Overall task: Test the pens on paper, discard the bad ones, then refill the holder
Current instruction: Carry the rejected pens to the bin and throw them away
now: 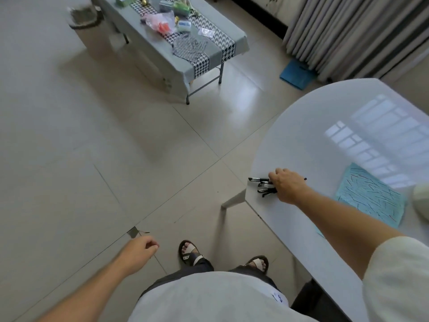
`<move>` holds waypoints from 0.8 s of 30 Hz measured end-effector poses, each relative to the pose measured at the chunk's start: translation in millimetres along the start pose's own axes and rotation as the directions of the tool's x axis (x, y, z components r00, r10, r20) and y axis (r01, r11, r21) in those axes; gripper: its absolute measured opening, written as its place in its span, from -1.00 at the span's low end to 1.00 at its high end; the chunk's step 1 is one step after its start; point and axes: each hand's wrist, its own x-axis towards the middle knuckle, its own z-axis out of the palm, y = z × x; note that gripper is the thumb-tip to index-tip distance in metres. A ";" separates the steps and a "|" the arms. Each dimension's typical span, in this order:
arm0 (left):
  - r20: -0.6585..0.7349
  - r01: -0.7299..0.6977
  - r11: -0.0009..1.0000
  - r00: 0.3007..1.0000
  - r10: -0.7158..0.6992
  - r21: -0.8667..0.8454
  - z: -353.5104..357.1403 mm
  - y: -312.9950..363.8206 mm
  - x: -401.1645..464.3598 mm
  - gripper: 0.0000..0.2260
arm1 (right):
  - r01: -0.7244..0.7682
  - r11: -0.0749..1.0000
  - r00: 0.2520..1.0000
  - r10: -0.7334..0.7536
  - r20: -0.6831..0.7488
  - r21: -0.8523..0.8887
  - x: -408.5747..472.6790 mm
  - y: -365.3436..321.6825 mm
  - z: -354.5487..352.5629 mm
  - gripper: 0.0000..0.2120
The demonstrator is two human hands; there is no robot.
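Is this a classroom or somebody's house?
Probably a room in a home: a tiled floor, long striped curtains, a white table with scribbled blue paper, and a cluttered folding table.

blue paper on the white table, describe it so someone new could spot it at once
Start at the rounded white table on the right. Past the right hand gripping a bundle of pens, the blue paper lies flat. It alone is covered in short dark pen strokes.
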 end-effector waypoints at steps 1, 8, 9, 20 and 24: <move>-0.007 0.010 1.000 1.000 -0.010 -0.012 -6.7 -10.0 2.5 -0.90 | -0.026 1.000 1.000 0.026 0.007 0.016 -0.8 -3.3 -0.7 -0.75; -0.035 0.100 0.987 0.994 -0.105 -0.130 -44.4 -69.4 18.4 -0.89 | -0.311 0.883 0.950 0.297 0.095 0.350 1.7 -28.5 -10.5 -0.86; -0.040 0.114 0.983 0.992 -0.121 -0.146 -49.5 -75.2 20.6 -0.89 | -0.323 0.848 0.945 0.310 0.101 0.420 4.7 -32.8 -12.4 -0.90; -0.058 0.236 0.935 0.964 -0.260 -0.264 -123.9 -89.3 60.6 -0.89 | -0.231 0.548 0.972 0.101 0.211 0.804 114.1 -96.2 -81.4 -0.97; -0.094 0.285 0.868 0.932 -0.350 -0.407 -161.1 -82.8 90.8 -0.88 | -0.251 0.621 0.959 0.054 0.280 0.743 183.6 -105.6 -113.2 -0.97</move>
